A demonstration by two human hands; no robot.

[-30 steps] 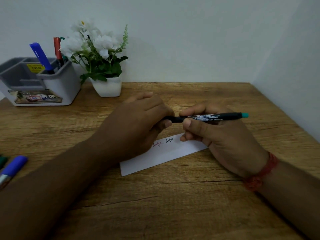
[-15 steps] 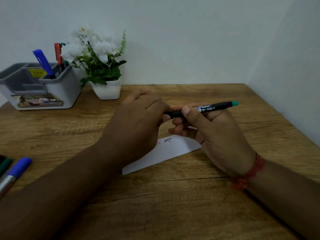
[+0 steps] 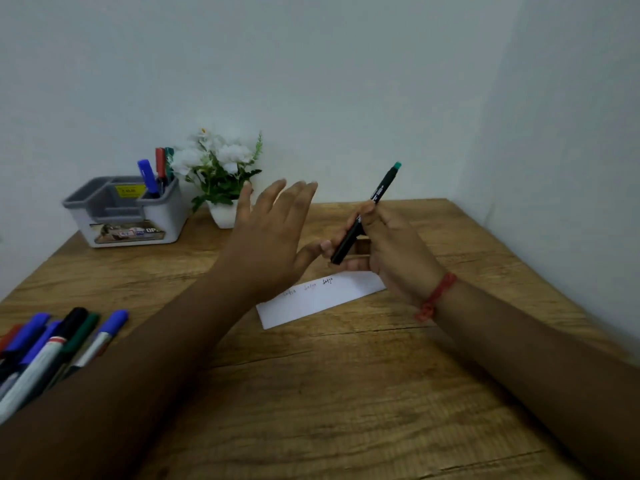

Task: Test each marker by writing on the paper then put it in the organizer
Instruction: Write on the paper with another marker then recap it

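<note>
My right hand (image 3: 391, 251) grips a black marker with a green end (image 3: 375, 199), tilted up to the right above the table. My left hand (image 3: 273, 233) is lifted beside it with fingers spread and nothing in it. Under both hands lies a white strip of paper (image 3: 322, 299) with three small written words. The grey and white organizer (image 3: 128, 213) stands at the back left, holding a blue, a red and a green marker (image 3: 156, 174). Several loose markers (image 3: 59, 344) lie at the left edge, partly hidden by my left forearm.
A white pot of white flowers (image 3: 221, 174) stands right of the organizer against the back wall. A side wall runs along the table's right edge. The wooden table (image 3: 346, 393) stretches toward me.
My left hand has let go of the marker and opened, rising to the left. My right hand has tipped the marker from level to steeply upright. The view has pulled back, showing more loose markers.
</note>
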